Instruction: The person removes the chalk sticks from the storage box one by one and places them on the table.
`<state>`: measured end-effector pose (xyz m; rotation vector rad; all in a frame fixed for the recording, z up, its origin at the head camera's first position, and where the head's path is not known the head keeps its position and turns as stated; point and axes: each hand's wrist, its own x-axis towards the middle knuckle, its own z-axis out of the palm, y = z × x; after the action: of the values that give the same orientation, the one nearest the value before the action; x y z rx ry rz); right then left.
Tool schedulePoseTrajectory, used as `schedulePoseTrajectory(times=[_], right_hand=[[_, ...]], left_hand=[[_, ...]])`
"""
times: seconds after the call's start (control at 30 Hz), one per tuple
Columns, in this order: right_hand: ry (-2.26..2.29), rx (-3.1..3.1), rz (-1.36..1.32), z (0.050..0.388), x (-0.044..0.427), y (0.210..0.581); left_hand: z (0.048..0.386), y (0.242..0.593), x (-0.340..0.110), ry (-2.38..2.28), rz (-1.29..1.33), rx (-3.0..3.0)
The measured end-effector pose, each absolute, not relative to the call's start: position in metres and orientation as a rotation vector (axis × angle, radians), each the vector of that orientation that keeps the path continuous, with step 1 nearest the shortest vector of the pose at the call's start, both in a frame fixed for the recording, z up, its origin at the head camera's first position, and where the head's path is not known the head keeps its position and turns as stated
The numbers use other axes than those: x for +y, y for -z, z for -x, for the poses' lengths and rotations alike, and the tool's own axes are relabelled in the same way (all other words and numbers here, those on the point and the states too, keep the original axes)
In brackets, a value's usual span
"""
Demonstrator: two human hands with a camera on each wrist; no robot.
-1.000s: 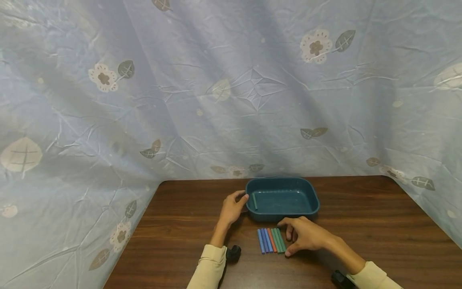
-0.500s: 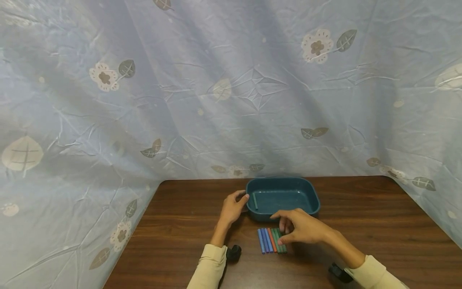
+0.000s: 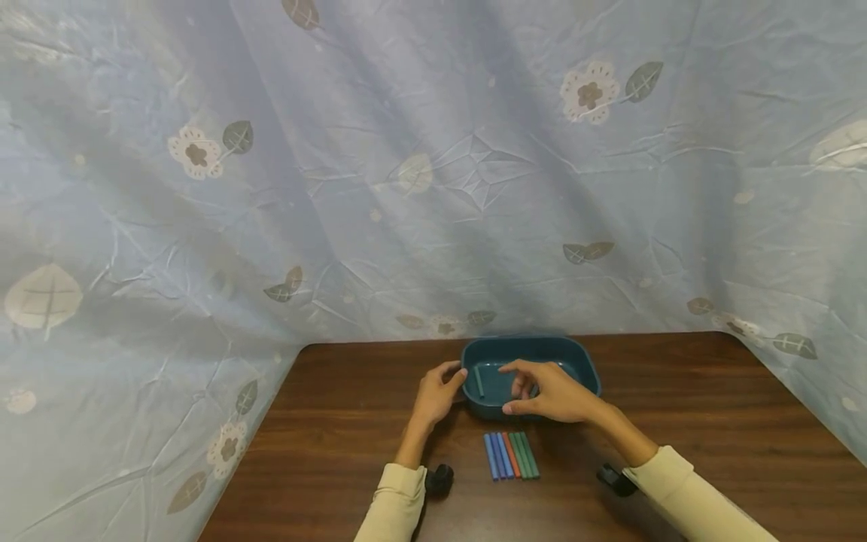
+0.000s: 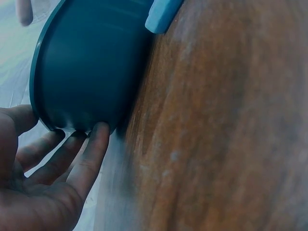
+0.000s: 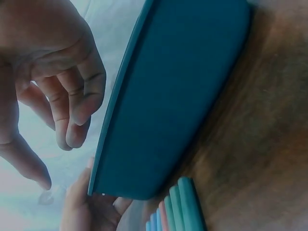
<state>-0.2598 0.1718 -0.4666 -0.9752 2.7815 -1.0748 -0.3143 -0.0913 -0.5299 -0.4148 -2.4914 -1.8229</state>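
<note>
A dark teal plastic basin (image 3: 521, 346) stands at the back of the table. My left hand (image 3: 436, 391) holds its left end, thumb at the rim and fingers against the outer wall (image 4: 86, 72). Inside, near that end, lies one green chalk stick (image 3: 479, 382). Over the basin's front hovers my right hand (image 3: 552, 391), thumb and forefinger apart; in the right wrist view I see nothing between its fingers. In front of the basin, several chalk sticks (image 3: 511, 455) lie side by side in a row: blue at the left, one red, green at the right.
The brown wooden table (image 3: 325, 452) reaches back to a pale blue patterned curtain (image 3: 379, 188), which also hangs along both sides. Each wrist bears a black camera mount, such as the left mount (image 3: 440, 480).
My right hand has moved from the right end of the chalk row up and back to above the basin. The left hand keeps its place, and the row of chalk looks the same.
</note>
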Motion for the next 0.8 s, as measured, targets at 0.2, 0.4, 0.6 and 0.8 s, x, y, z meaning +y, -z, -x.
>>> schedulePoseTrajectory(times=[0.2, 0.4, 0.6, 0.8], right_hand=[[1.08, 2.79, 0.93, 0.275, 0.168, 0.463], [1.072, 2.796, 0.857, 0.287, 0.165, 0.463], [1.056, 2.777, 0.794, 0.3, 0.159, 0.468], [1.026, 2.77, 0.789, 0.309, 0.156, 0.469]], left_hand=[[0.315, 0.53, -0.091, 1.811, 0.416, -2.497], [0.315, 0.53, -0.091, 1.836, 0.4, -2.504], [0.314, 0.531, -0.092, 1.819, 0.416, -2.495], [0.315, 0.53, -0.091, 1.796, 0.414, -2.504]])
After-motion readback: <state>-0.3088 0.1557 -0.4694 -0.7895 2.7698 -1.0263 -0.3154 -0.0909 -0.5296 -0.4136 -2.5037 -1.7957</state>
